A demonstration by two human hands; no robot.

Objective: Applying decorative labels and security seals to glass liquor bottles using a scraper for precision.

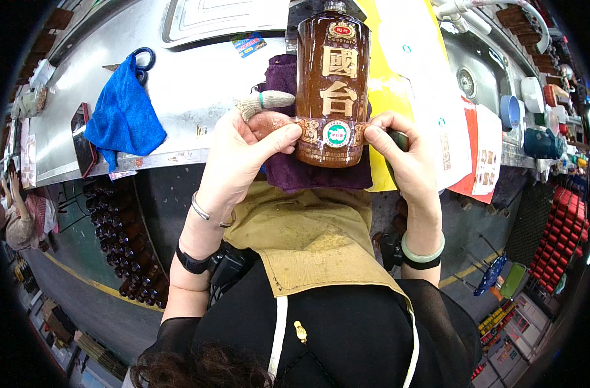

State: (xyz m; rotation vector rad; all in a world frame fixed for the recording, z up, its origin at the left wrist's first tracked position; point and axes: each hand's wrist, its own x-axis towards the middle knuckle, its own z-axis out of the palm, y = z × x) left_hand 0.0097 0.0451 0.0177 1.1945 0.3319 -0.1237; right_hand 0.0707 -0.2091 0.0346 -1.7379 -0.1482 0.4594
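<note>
A large brown glazed bottle with raised gold characters and a small red emblem lies on a folded purple cloth at the table's front edge, its neck pointing away from me. A round green-and-white sticker sits low on its front. My left hand grips the bottle's lower left side, thumb on the front; one finger wears a knitted fabric cover. With thumb and fingers, my right hand holds the lower right side. Something dark green shows in that palm, mostly hidden.
On the left lie a blue cloth, dark-handled scissors and a phone. A metal tray stands at the back. Yellow and white sheets cover the right side, before a steel sink. Dark bottles stand below left.
</note>
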